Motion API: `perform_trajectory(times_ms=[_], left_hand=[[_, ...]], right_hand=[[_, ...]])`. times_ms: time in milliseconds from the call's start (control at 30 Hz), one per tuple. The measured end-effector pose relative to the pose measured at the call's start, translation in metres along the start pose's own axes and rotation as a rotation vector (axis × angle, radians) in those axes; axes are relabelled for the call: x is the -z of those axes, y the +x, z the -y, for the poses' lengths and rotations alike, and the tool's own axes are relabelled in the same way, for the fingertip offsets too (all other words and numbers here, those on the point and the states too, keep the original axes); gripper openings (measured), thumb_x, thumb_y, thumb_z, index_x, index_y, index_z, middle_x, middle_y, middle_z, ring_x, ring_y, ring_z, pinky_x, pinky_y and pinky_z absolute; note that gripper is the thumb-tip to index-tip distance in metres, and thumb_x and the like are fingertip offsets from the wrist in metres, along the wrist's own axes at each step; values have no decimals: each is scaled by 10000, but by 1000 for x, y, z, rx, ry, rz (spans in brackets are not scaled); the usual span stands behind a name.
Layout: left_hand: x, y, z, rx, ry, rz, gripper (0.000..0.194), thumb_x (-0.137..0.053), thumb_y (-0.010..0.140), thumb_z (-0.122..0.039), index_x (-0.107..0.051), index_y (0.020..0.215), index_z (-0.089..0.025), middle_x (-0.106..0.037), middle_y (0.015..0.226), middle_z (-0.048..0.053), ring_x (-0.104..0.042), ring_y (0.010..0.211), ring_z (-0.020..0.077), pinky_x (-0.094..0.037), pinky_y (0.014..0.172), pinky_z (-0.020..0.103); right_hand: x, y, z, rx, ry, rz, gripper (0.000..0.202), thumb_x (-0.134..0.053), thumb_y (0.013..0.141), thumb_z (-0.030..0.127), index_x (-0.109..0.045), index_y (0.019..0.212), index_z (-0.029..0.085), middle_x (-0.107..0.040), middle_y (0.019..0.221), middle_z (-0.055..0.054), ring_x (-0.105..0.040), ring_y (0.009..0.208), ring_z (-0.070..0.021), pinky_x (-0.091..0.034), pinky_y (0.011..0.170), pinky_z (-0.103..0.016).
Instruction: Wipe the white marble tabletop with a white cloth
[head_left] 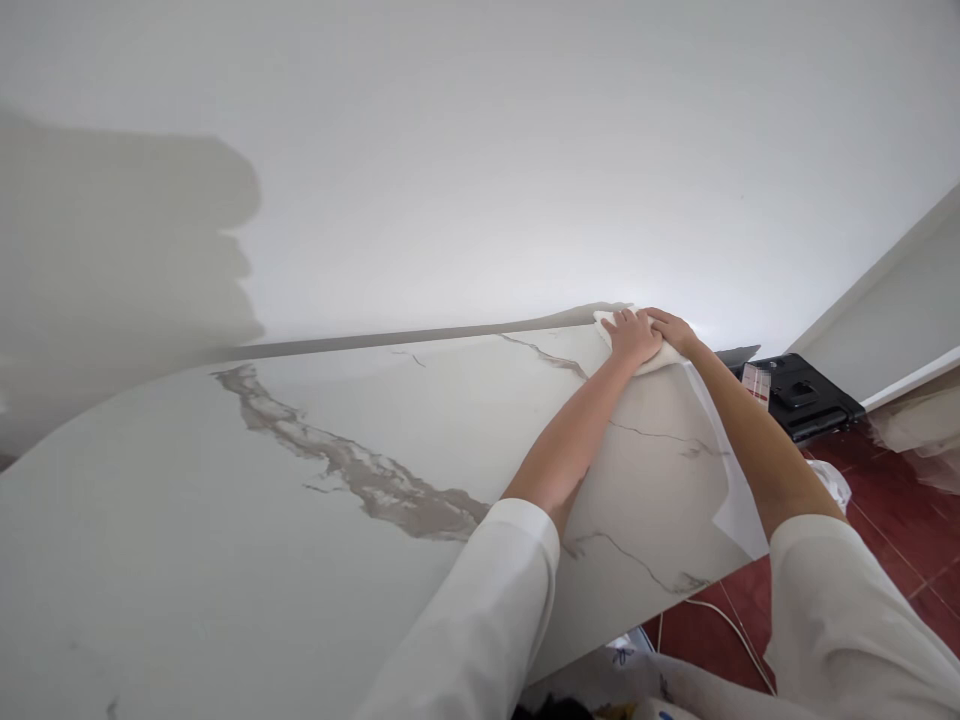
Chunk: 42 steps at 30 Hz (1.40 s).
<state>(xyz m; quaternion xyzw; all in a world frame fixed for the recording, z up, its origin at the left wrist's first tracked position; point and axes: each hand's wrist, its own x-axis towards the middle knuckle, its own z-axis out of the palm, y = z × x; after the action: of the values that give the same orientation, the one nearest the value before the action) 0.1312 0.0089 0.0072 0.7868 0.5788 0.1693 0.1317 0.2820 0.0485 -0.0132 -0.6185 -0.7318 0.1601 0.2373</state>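
Observation:
A folded white cloth [661, 359] lies on the far right part of the marble-patterned tabletop [360, 420], close to the wall. My left hand [636, 338] presses down on it, with the fingers bent over the fabric. Right beside it, my right hand [672, 330] holds the cloth near the table's right edge, its fingertips meeting the left hand. Part of the cloth is hidden beneath both hands. Grey-brown veins run across the glossy white surface.
A white wall [480, 180] rises along the far edge of the table. Beyond the right edge, a black case [814, 395] stands on the red tiled floor [892, 510]. A pale cable [739, 630] runs below the near edge, by a white plastic bag [831, 482].

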Motion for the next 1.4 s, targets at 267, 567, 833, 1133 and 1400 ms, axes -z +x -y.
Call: perform_trajectory(times_ms=[267,567,833,1133,1400], left_hand=[[-3,1,-1,11,12,-3,562,-299,958,-361,-405,1460,-129,-390,1542,182,-290,1437,335,-177,1175,581],[-2,-1,-3,10,21,-1,565,-293,965,-371,-414,1458,-123,-376,1555,179,-279,1448,331,-172,1179,561],[-4,-3,-7,19,63,-26,577,-296,962,-370,-404,1462,-105,-371,1558,186,-276,1450,329,-172,1185,540],[-7,-19,-19,5,76,-6,581,-275,968,-373,-384,1477,-115,-366,1559,175,-272,1454,320,-171,1189,530],[-14,-42,-35,-51,33,20,582,-292,961,-394,-379,1474,-133,-364,1558,172,-259,1454,320,-151,1188,539]], right_hand=[[2,-4,4,-4,151,5,550,-441,795,317,-644,1302,254,-591,1421,5,-525,1313,-280,-358,1159,-462],[3,-6,-1,30,151,28,554,-431,819,335,-612,1338,274,-558,1456,18,-470,1370,-275,-311,1191,-474],[3,-2,-7,55,15,42,564,-393,841,320,-573,1372,268,-530,1483,22,-482,1366,-279,-338,1180,-494],[8,-21,-16,58,9,20,572,-413,825,316,-579,1371,270,-497,1509,28,-438,1407,-281,-300,1206,-493],[17,-57,-28,-6,-12,21,567,-412,850,348,-549,1397,285,-435,1551,39,-364,1455,-273,-240,1236,-494]])
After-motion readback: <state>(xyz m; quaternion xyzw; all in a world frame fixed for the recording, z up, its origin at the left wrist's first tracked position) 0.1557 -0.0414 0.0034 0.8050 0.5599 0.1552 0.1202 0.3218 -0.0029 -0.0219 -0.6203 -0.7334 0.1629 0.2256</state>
